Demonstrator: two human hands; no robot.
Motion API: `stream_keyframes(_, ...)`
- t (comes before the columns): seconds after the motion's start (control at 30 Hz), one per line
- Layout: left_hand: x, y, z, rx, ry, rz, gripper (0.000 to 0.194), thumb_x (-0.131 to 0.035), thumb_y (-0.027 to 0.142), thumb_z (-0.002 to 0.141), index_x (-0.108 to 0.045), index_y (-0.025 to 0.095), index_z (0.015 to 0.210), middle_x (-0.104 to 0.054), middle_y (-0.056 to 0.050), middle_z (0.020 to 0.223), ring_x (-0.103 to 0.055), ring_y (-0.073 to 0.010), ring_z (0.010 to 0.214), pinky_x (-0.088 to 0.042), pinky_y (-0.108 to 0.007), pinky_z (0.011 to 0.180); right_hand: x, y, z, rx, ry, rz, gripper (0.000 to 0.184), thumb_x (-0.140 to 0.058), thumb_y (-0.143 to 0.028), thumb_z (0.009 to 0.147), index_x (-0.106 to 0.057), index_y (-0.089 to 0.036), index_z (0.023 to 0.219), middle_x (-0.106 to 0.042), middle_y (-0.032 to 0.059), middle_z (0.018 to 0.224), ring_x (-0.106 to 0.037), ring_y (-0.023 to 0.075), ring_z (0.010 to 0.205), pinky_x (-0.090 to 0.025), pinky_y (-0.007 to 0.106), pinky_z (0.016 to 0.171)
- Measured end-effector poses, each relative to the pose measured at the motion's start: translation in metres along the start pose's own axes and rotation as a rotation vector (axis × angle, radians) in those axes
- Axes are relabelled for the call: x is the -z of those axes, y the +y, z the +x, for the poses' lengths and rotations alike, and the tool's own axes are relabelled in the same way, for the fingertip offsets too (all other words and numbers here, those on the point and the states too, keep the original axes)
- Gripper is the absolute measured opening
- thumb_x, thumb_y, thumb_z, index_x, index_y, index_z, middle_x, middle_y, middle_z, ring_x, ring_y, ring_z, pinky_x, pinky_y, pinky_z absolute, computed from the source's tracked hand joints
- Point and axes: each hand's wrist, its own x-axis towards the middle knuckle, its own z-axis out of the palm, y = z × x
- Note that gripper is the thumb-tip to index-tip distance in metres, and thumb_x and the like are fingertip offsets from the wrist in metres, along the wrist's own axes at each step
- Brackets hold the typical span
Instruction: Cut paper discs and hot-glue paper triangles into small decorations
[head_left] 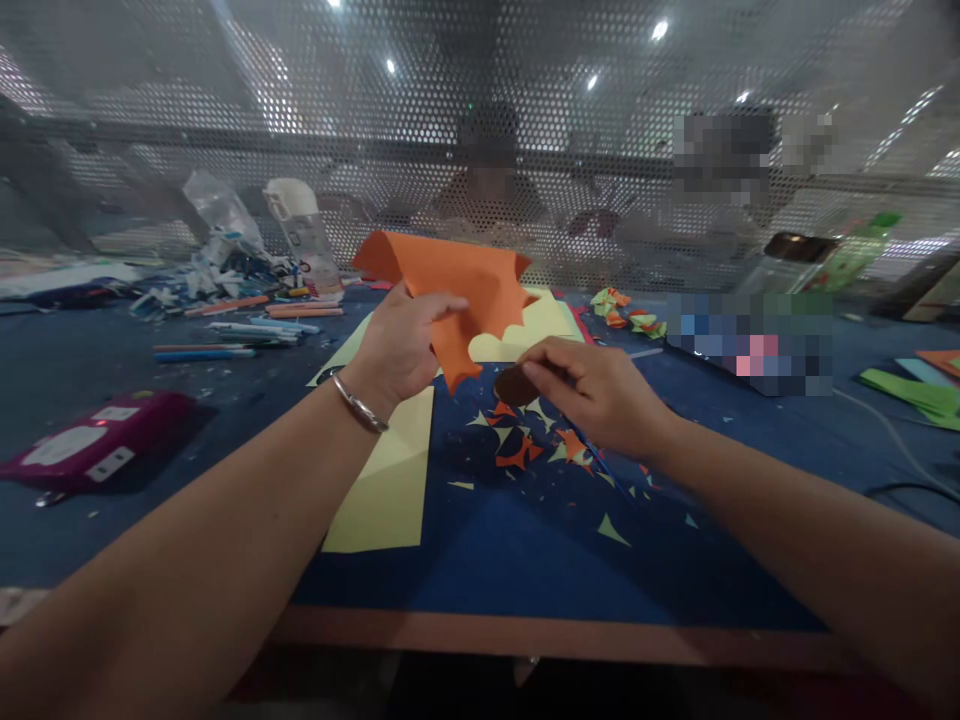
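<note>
My left hand (397, 350) grips a sheet of orange paper (472, 280) raised over the table, its right and lower edges cut into scallops and points. Between the thumb and fingers of my right hand (611, 395) is a dark brown round disc (513, 386), close to the orange sheet's lower corner. A thin blue stick (611, 475), perhaps a pen, sticks out below this hand; whether I hold it, I cannot tell. Under the hands lie orange and pale green paper scraps (525, 450). Pale yellow paper (390, 480) rests beneath my left forearm.
At left are a magenta power box (105, 435), several pens (255, 335), a white-lidded bottle (304, 235) and a heap of small plastic pieces (232, 260). A perforated metal screen (375, 130) stands behind. Green paper strips (915, 395) and a cable (892, 425) lie at right.
</note>
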Motion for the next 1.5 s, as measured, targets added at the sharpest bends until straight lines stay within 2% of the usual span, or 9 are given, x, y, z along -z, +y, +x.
stream_keyframes(0.2,-0.017,-0.001,-0.008,0.089,-0.192,-0.700,0.020,-0.058,0.011,0.078,-0.064,0.017,0.096,-0.073,-0.008,0.115,-0.070,-0.0259,0.108,-0.058,-0.040,0.089,0.019,0.012,-0.026,-0.331,0.162,0.391,0.025,-0.054,-0.039,0.098,-0.070,-0.019,0.094,-0.074,0.0059,0.091,-0.066,0.0160,0.076,-0.051,0.029,0.065)
stream_keyframes(0.3,-0.021,0.001,-0.015,0.217,-0.257,-0.837,0.019,-0.063,0.007,0.075,-0.067,0.013,0.093,-0.076,-0.011,0.104,-0.069,-0.0295,0.109,-0.054,-0.046,0.097,0.020,0.015,-0.028,-0.414,0.239,0.526,0.023,-0.059,-0.039,0.094,-0.070,-0.019,0.091,-0.074,0.0053,0.089,-0.066,0.0155,0.076,-0.051,0.025,0.058)
stream_keyframes(0.5,-0.024,0.002,-0.021,0.336,-0.323,-0.836,0.025,-0.066,0.007,0.076,-0.071,0.010,0.100,-0.078,-0.013,0.097,-0.070,-0.0326,0.107,-0.052,-0.049,0.099,0.016,0.015,-0.025,-0.444,0.238,0.704,0.021,-0.065,-0.038,0.091,-0.071,-0.019,0.086,-0.074,0.0042,0.085,-0.066,0.0134,0.072,-0.051,0.023,0.058)
stream_keyframes(0.7,-0.017,0.002,-0.017,0.394,-0.453,-0.924,0.053,-0.057,0.057,0.086,-0.074,0.012,0.107,-0.077,-0.017,0.102,-0.070,-0.0386,0.106,-0.057,-0.049,0.086,0.010,0.017,-0.027,-0.413,0.293,0.775,0.023,-0.064,-0.037,0.093,-0.069,-0.018,0.081,-0.070,0.0008,0.073,-0.061,0.0100,0.064,-0.047,0.022,0.058)
stream_keyframes(0.87,-0.025,-0.007,-0.027,0.298,-0.478,-0.667,0.020,-0.077,0.019,0.067,-0.076,0.014,0.086,-0.076,-0.014,0.084,-0.072,-0.0340,0.089,-0.058,-0.043,0.075,0.006,0.015,-0.027,-0.436,0.342,0.821,0.024,-0.067,-0.040,0.090,-0.069,-0.018,0.082,-0.067,-0.0003,0.068,-0.057,0.0095,0.057,-0.047,0.021,0.052)
stream_keyframes(1.0,-0.039,-0.008,-0.042,0.067,-0.580,-0.586,0.037,-0.087,0.006,0.055,-0.076,0.017,0.088,-0.075,-0.010,0.099,-0.067,-0.0310,0.109,-0.053,-0.039,0.094,0.005,0.015,-0.028,-0.451,0.356,0.769,0.025,-0.067,-0.042,0.090,-0.068,-0.018,0.083,-0.066,0.0001,0.069,-0.058,0.0106,0.059,-0.049,0.022,0.052)
stream_keyframes(1.1,-0.052,-0.005,-0.044,0.006,-0.520,-0.687,0.023,-0.080,0.023,0.077,-0.074,0.018,0.098,-0.073,-0.009,0.113,-0.063,-0.0278,0.118,-0.050,-0.037,0.100,0.004,0.015,-0.028,-0.458,0.360,0.762,0.024,-0.067,-0.042,0.090,-0.069,-0.018,0.085,-0.066,0.0001,0.070,-0.059,0.0108,0.059,-0.051,0.023,0.053)
stream_keyframes(1.2,-0.062,-0.001,-0.043,0.142,-0.330,-0.878,0.013,-0.069,0.025,0.088,-0.072,0.015,0.095,-0.074,-0.010,0.108,-0.066,-0.0260,0.113,-0.051,-0.041,0.100,0.003,0.015,-0.028,-0.478,0.362,0.766,0.025,-0.068,-0.041,0.089,-0.068,-0.017,0.083,-0.067,0.0009,0.069,-0.061,0.0109,0.059,-0.052,0.023,0.053)
stream_keyframes(1.5,-0.075,0.006,-0.055,0.280,-0.153,-0.935,0.011,-0.067,0.006,0.083,-0.073,0.012,0.089,-0.077,-0.008,0.099,-0.072,-0.0193,0.095,-0.057,-0.032,0.089,0.003,0.011,-0.029,-0.514,0.372,0.735,0.028,-0.070,-0.044,0.086,-0.065,-0.017,0.083,-0.070,0.0015,0.067,-0.065,0.0127,0.055,-0.056,0.026,0.054)
